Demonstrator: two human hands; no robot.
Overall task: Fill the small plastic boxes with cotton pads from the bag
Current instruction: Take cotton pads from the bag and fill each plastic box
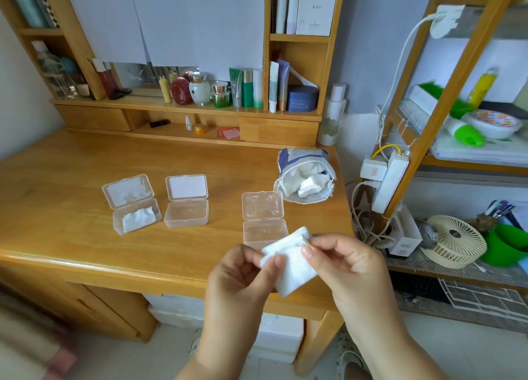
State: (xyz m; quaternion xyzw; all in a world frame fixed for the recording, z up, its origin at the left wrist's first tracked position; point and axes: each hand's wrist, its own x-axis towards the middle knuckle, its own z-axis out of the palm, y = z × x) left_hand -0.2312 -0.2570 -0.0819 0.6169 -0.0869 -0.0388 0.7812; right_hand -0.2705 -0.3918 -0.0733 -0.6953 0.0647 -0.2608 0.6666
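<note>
Head view: person's two hands over the near edge of the wooden bench (71,179).
Far-left box (136,218): lid up, some white pads inside; well left of the left hand.
Middle box (186,213): lid up, nothing visible inside; up and left of the left hand.
Left hand (243,277): fingers pinching the left edge of the cotton pads (291,265).
Right box (265,232): lid up, just beyond both hands.
Right hand (348,262): thumb and forefinger pinching the pads' top corner.
Bag (304,177): open, pads showing, beyond the right hand.
</note>
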